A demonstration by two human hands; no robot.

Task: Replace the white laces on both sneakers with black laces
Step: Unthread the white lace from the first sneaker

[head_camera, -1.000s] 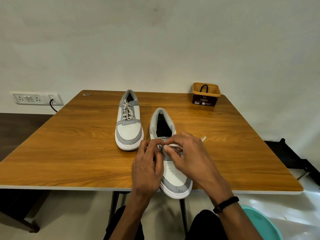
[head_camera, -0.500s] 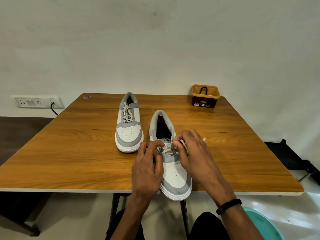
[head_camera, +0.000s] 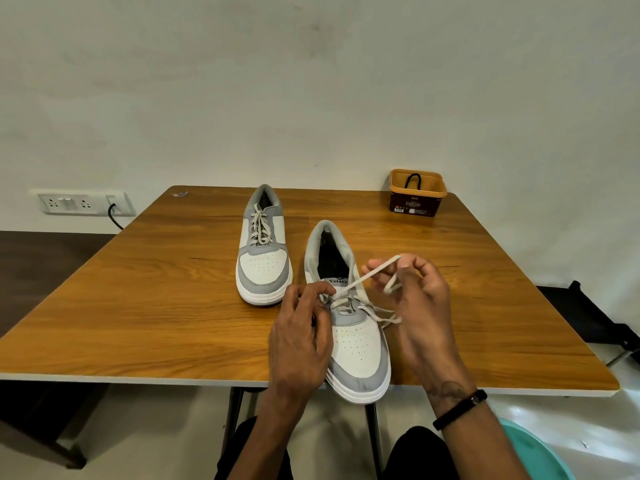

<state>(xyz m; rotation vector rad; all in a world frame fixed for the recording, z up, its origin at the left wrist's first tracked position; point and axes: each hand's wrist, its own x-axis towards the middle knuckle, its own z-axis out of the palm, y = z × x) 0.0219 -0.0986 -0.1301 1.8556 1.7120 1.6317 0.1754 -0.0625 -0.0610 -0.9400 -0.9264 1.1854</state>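
The wooden tabotop is not the word here: the wooden tabletop (head_camera: 138,306) spreads wide, with broad bare board to the left of the shoes and more to the right, its pale near edge running just past the toe of the near sneaker (head_camera: 353,344), which juts slightly over it. The far sneaker (head_camera: 263,258) stands to the left and farther back, fully laced in white, apart from both hands. A brown tub (head_camera: 417,197) sits at the far right corner, a black lace (head_camera: 413,178) looping out of it. The left hand (head_camera: 299,341) rests against the near sneaker's left side, fingers curled at the eyelets. The right hand (head_camera: 419,306), raised to the right, pinches the white lace (head_camera: 367,277), drawn taut from the eyelets.
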